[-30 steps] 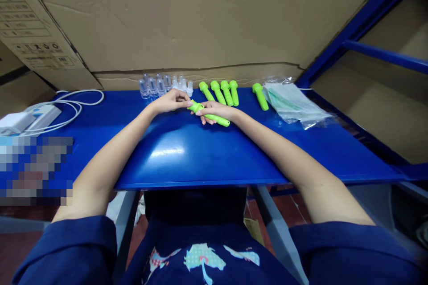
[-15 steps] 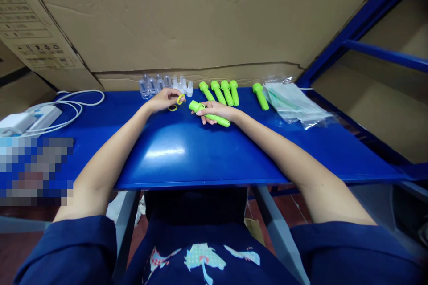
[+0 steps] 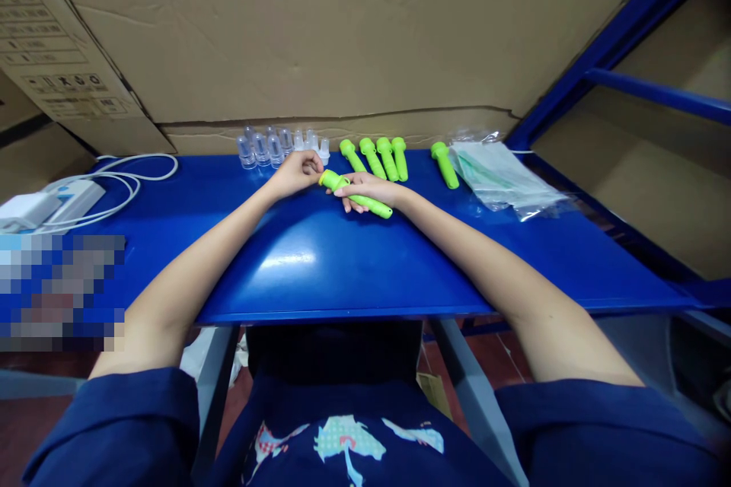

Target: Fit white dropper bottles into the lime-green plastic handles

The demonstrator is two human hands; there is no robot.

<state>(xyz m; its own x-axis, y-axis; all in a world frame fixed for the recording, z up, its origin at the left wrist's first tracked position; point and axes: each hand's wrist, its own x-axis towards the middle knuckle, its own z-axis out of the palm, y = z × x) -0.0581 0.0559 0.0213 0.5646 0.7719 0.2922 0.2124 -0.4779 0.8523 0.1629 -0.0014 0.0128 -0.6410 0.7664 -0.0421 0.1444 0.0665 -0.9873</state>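
Observation:
My right hand (image 3: 368,188) is wrapped around a lime-green plastic handle (image 3: 377,205) that lies slanted on the blue table (image 3: 320,259). My left hand (image 3: 297,170) has its fingers pinched together at the handle's thick left end (image 3: 328,179); what they pinch is hidden. Behind the hands, several more green handles (image 3: 377,157) lie in a row, with one more (image 3: 444,163) off to the right. A cluster of small clear plastic caps (image 3: 274,145) stands behind my left hand.
A clear bag of pale green items (image 3: 502,176) lies at the right of the table. A white adapter with a coiled cable (image 3: 80,190) sits at the left. Cardboard sheets (image 3: 343,30) form the back wall. A blue metal rack frame (image 3: 645,91) runs along the right.
My left hand, which held a small yellow ring beside another ring on the table half a second ago, has moved right to the handle's end. The rings are now out of sight.

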